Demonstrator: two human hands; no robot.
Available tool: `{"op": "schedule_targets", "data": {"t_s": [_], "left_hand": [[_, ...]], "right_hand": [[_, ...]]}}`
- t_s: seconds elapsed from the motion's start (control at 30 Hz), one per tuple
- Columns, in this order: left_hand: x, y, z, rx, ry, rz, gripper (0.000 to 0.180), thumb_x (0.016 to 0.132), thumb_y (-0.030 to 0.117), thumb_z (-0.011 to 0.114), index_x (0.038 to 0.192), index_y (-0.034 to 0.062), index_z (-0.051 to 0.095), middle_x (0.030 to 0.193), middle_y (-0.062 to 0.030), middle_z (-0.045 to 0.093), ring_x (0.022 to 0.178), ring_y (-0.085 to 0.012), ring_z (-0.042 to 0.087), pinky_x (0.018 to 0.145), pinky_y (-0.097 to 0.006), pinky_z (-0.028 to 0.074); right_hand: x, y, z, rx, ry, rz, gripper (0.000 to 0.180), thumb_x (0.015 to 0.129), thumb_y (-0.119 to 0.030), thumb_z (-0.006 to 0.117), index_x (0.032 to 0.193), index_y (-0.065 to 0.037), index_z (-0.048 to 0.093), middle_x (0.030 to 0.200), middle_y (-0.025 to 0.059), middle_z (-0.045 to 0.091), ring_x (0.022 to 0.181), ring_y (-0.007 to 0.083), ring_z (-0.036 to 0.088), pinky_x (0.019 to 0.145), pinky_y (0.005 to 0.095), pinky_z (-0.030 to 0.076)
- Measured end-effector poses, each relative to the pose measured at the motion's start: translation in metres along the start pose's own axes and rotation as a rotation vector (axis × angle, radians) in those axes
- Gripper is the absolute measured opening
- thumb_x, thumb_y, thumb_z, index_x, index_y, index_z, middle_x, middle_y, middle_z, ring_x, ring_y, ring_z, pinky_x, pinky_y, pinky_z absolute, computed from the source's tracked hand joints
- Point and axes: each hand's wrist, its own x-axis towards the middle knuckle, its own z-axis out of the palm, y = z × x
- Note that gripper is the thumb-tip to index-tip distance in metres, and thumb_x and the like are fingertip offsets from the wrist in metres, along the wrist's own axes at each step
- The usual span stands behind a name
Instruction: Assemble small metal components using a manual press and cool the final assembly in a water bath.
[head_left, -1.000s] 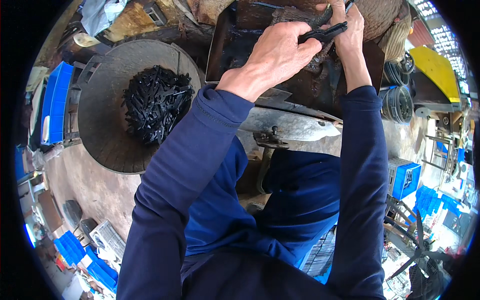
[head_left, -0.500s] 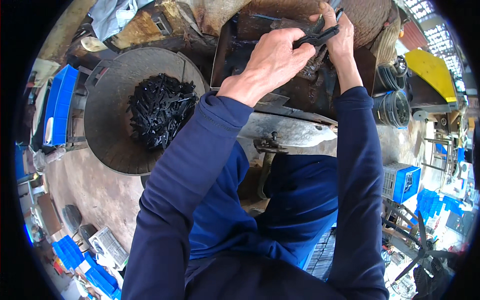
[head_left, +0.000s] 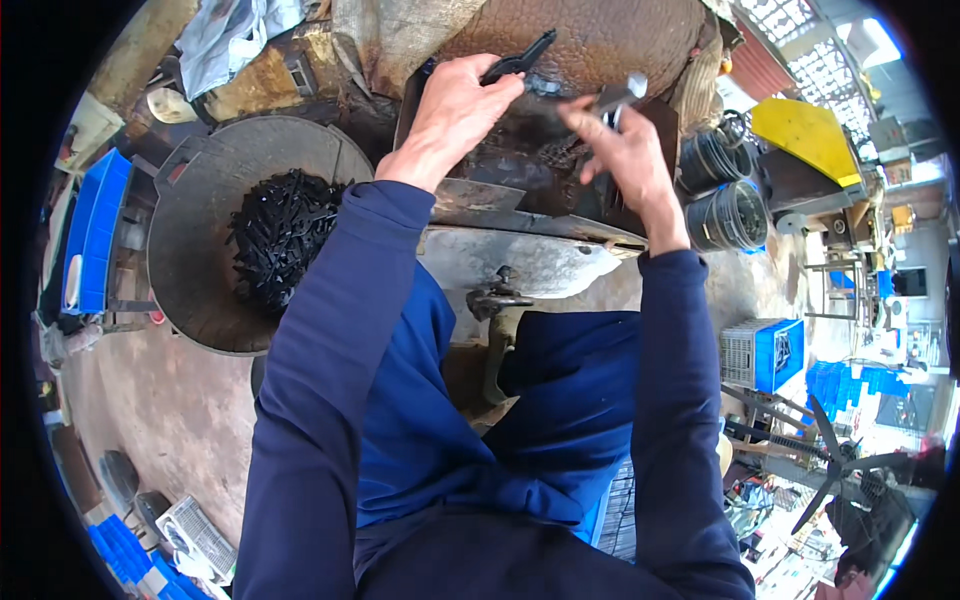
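Note:
My left hand (head_left: pixel 455 112) pinches a slim black piece (head_left: pixel 520 62) with a narrow pointed end, over the left part of a dark work tray (head_left: pixel 500 165). Its exact kind does not show. To the right, my right hand (head_left: pixel 628 158) is raised over the same tray, its fingers smeared by motion. A dark, shiny-tipped object (head_left: pixel 618 98) blurs beside those fingers; whether they grip it is unclear. Left of my left forearm stands a wide round dark tub (head_left: pixel 190 235), with a heap of slim black pieces (head_left: pixel 285 230) inside.
Rough brown sacking (head_left: pixel 590 45) covers the far side. Dark buckets (head_left: pixel 725 215) and a yellow panel (head_left: pixel 805 140) stand at the right, with a blue crate (head_left: pixel 780 355) and a fan (head_left: pixel 835 465) nearer. A long blue bin (head_left: pixel 97 230) is at the far left.
My hands have come apart: earlier both were together at the black pieces. The left has moved left and up with a black piece, and the right has dropped lower. The view has shifted slightly.

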Motion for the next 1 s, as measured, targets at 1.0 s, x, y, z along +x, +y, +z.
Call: {"op": "schedule_targets", "data": {"t_s": [1.0], "left_hand": [[0.009,-0.073,0.023,0.688,-0.111,0.211,0.027,0.092,0.025,0.064,0.106,0.0024,0.07,0.08,-0.0129,0.068,0.072,-0.0266,0.063,0.07,-0.039,0.049]], "right_hand": [[-0.023,0.027,0.005,0.237,0.037,0.203,0.027,0.099,-0.021,0.061,0.114,0.002,0.062,0.104,0.0116,0.069,0.061,0.0085,0.056,0.055,0.0269,0.055]]}}
